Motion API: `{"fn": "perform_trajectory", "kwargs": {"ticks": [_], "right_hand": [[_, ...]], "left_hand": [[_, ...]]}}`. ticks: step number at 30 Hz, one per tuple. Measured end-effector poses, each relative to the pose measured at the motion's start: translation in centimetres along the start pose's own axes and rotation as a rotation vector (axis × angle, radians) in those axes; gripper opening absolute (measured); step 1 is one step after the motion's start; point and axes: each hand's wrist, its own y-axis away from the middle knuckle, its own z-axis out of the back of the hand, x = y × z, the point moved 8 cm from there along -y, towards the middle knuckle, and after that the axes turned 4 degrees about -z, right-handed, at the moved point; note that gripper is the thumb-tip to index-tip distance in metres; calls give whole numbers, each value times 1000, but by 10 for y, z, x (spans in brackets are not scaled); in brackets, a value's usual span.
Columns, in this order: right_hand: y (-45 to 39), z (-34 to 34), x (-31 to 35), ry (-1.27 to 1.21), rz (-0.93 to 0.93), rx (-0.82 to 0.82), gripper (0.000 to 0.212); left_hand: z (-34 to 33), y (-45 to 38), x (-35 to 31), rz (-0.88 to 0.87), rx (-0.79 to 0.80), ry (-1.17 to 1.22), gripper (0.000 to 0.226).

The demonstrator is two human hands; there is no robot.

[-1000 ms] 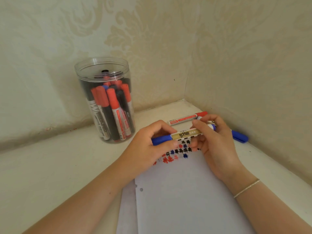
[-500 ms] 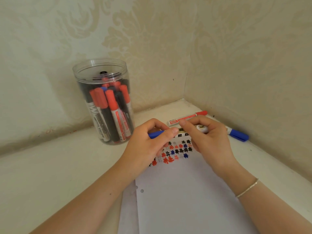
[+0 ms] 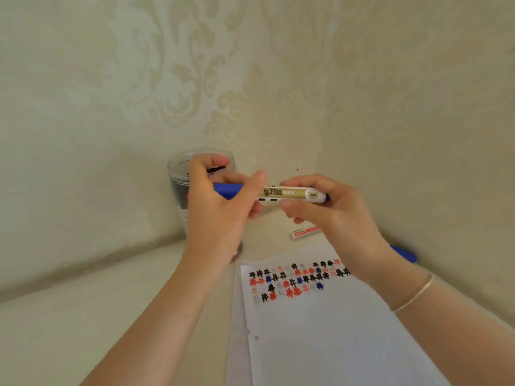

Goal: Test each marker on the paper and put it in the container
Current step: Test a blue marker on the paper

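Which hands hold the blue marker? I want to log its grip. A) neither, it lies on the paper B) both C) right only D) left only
B: the left hand grips the blue marker at its cap end and the right hand holds its barrel, above the paper.

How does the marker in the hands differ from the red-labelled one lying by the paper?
The held marker has a blue cap and gold label; the red-labelled marker is white with red print. One is gripped off the surface by left hand and right hand; the other lies untouched. Both are roughly horizontal.
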Motion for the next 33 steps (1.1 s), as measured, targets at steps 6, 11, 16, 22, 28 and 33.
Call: {"fn": "perform_trajectory", "kwargs": {"ticks": [6,11,16,22,28,33], "right_hand": [[-56,-60,79,425,234,-21,6],[-108,-101,93,698,190,66,27],[-133,-104,76,940,46,136,27],[-129,-105,50,1104,-100,250,36],[-136,-104,65,885,-76,253,23],[-139,-102,68,993,-57,230,25]], "left_hand": [[42,-60,-76,-366,-187,-104,24],[30,-105,-76,-372,90,-336,11],[27,-123,-51,-275,243,-449,12],[18,-120,-26,-178,414,-517,14],[23,-129,-23,-186,429,-572,17],[33,-134,-1,5,443,-612,23]]}}
